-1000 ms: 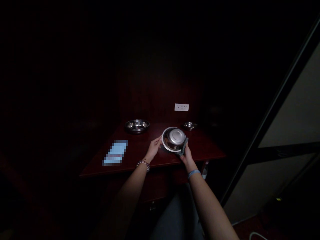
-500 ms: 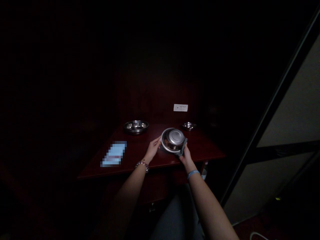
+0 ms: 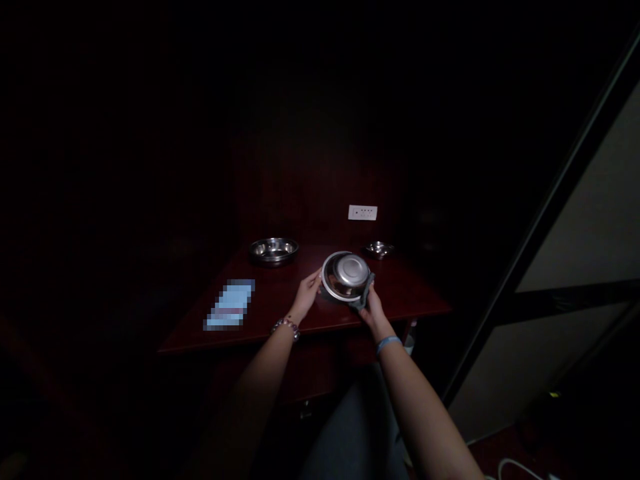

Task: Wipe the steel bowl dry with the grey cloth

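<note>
A shiny metal bowl [image 3: 349, 272] is held up above the table's front part, its underside turned towards me. My left hand [image 3: 307, 294] is closed on the bowl's left rim. On the other side, my right hand [image 3: 374, 309] is closed on a dark grey cloth [image 3: 367, 293] pressed against the bowl's right rim. The fingers behind the bowl are hidden. Further back on the dark red table [image 3: 280, 310] stand a wide metal bowl [image 3: 273, 251] at the left and a smaller metal dish [image 3: 379, 249] at the right.
A blurred-out light blue rectangle [image 3: 230, 305] lies on the table's left side. A white wall socket [image 3: 363, 213] sits above the back edge. Below the right edge stands a bottle [image 3: 411, 339]. A framed panel [image 3: 575, 233] rises at the right. The surroundings are very dark.
The view has shifted slightly. My right hand and the cloth have moved a little along the bowl's right rim; both hands keep hold.
</note>
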Available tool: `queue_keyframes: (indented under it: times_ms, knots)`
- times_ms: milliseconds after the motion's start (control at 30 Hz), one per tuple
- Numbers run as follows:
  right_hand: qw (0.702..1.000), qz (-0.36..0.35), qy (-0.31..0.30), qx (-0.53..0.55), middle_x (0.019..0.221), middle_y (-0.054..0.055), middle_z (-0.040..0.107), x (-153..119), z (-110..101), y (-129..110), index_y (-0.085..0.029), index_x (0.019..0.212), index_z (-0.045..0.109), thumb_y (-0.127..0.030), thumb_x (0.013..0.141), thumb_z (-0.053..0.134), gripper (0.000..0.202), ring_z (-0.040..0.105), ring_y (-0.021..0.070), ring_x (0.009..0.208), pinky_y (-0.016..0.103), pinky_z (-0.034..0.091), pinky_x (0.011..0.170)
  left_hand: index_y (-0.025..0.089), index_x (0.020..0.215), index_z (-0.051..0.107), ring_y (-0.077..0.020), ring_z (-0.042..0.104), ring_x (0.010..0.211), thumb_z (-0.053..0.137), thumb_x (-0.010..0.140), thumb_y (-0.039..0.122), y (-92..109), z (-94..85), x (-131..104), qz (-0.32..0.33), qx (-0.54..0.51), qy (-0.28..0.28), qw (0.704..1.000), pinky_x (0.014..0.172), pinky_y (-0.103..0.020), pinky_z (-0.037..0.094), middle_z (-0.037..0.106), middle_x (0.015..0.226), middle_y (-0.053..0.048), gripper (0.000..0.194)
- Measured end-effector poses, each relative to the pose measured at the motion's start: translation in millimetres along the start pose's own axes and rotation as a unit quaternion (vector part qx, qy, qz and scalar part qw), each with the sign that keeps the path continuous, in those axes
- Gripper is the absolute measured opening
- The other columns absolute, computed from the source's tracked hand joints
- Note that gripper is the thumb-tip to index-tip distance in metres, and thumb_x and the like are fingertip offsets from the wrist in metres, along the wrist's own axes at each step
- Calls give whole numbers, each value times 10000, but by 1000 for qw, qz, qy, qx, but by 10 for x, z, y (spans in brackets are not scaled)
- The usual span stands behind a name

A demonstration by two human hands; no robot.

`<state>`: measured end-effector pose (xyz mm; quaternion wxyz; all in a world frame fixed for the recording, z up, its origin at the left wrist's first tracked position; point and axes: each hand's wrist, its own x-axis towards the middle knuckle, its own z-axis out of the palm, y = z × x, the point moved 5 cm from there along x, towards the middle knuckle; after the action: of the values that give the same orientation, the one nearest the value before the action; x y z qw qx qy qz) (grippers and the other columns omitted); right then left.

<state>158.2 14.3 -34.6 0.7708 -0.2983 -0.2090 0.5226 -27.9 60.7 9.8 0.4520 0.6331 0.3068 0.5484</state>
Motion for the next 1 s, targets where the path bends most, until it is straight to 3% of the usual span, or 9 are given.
queue_keyframes:
  times_ms: [267,633,800,1000]
  knots:
    - [999,-21,28,17,997,32,800,74,-130,-1,-208,1028,723,-513,1021,372,465,721,168,1104,412,494,1071,121,1260,701,-120,470,587,578,897,485,27,42,-22,-12,10,-15,1000,560,-260,368,656,744,-41,529]
    - [999,-32,-11,35,1011,12,799,84,-87,9,-232,1009,736,-517,990,494,374,706,167,1125,384,521,1045,102,1310,664,-107,454,593,653,844,504,14,33,-15,-11,-14,-18,1000,563,-249,358,634,721,-10,616]
    - [999,-24,-20,30,1099,34,781,58,-55,-8,-231,1071,721,-490,1009,453,378,680,182,1178,426,512,1061,96,1320,659,-104,445,593,673,824,500,-7,33,-7,-16,-25,-19,999,560,-250,348,636,729,-11,640]
    - [998,-35,-35,31,1047,32,792,73,-61,-16,-236,1031,729,-495,1028,406,414,692,191,1159,440,517,1059,76,1365,628,-109,436,623,640,853,439,17,32,-25,-14,-18,-25,999,585,-254,347,648,761,-21,628]
